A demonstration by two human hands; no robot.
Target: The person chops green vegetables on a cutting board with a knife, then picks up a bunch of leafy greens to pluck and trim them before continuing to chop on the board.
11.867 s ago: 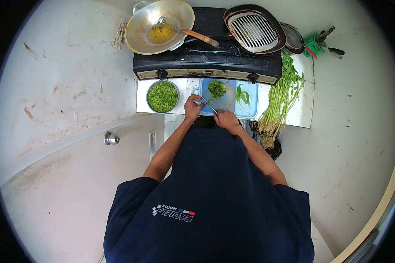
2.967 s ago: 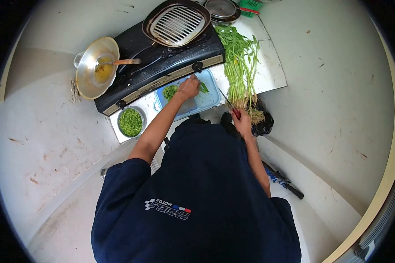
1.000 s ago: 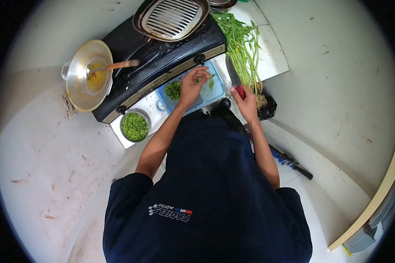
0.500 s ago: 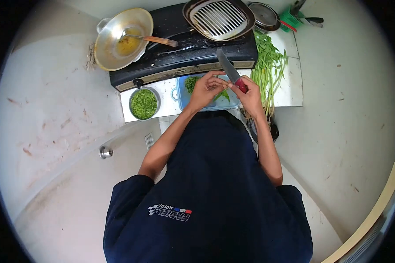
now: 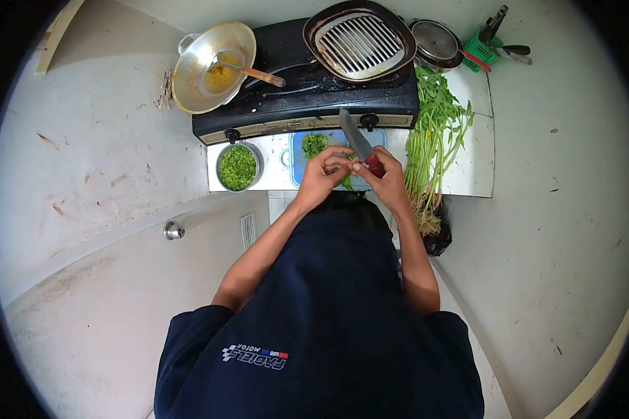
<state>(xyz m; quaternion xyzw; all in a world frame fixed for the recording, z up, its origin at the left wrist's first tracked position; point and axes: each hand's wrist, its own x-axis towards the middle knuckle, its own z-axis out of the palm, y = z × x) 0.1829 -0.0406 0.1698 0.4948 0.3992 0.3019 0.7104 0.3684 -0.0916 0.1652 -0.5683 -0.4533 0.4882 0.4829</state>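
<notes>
Above the near edge of the blue cutting board (image 5: 297, 159), my two hands meet at the fingertips. My right hand (image 5: 390, 184) is closed round the red handle of a knife (image 5: 355, 134), its blade pointing up and away to the left. My left hand (image 5: 319, 183) pinches its fingertips against the right thumb; what lies between them is too small to make out. On the board sits a heap of chopped greens (image 5: 314, 144), and a green leaf (image 5: 347, 183) shows just below the fingers. To the left stands a round metal bowl (image 5: 258, 173) filled with finely chopped greens (image 5: 236, 167).
Behind the board is a black two-burner stove (image 5: 279, 105), bearing a wok (image 5: 182, 80) with a wooden-handled ladle (image 5: 264, 75) and a grill pan (image 5: 311, 35). Right of it lie long-stemmed leafy greens (image 5: 426, 140), a lidded pot (image 5: 437, 40) and a green basket (image 5: 479, 50).
The whole view has shifted, so the counter sits lower and slightly to the right. Both hands have come a little closer together, with the knife still in the right one.
</notes>
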